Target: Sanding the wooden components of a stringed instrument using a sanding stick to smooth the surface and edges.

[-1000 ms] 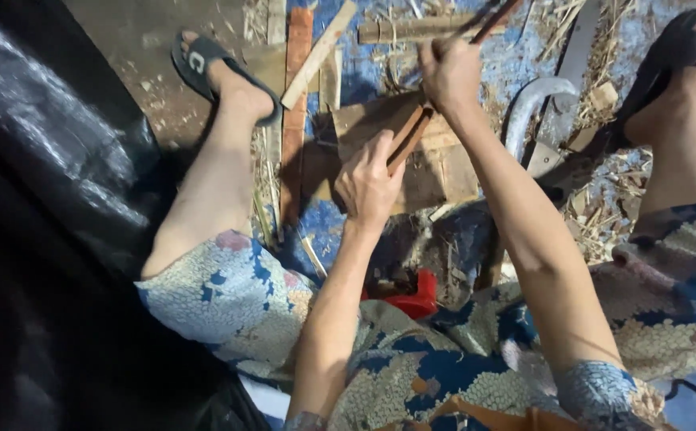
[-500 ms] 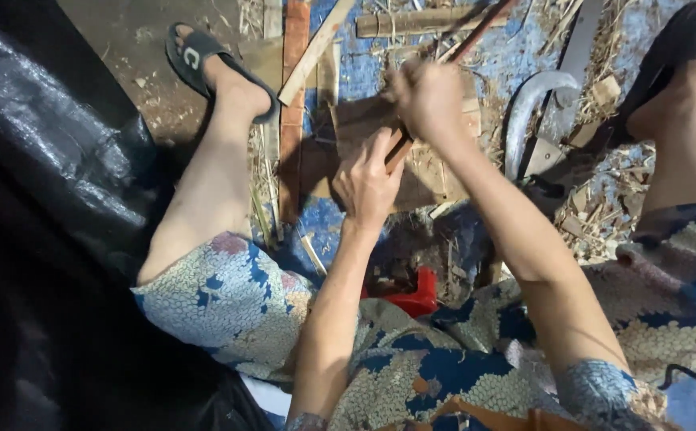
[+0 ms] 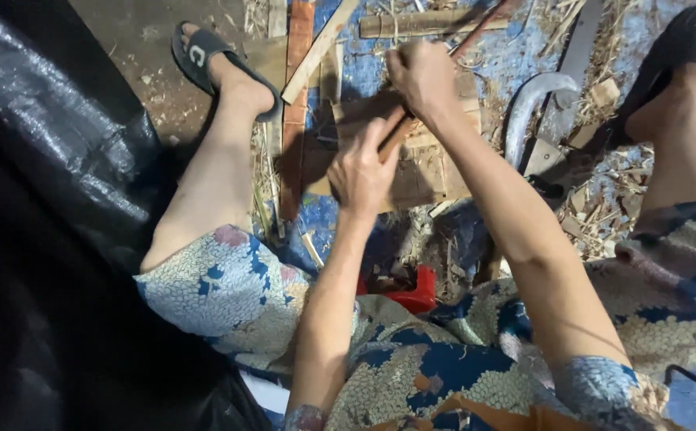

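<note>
I sit low with my legs spread over a wooden block on the ground. My left hand grips the near end of a thin brown stick that rests on the block. My right hand is closed around the same stick a little farther up, just beyond my left hand. The far part of the stick runs up and to the right past my right fist.
A curved metal blade and a long flat knife lie to the right of the block. Wood strips, a split log and shavings litter the blue sheet. Black plastic fills the left. A red stool sits under me.
My right hand has slid down the stick toward my left hand, from near the top edge to just above the block. My left hand has stayed put.
</note>
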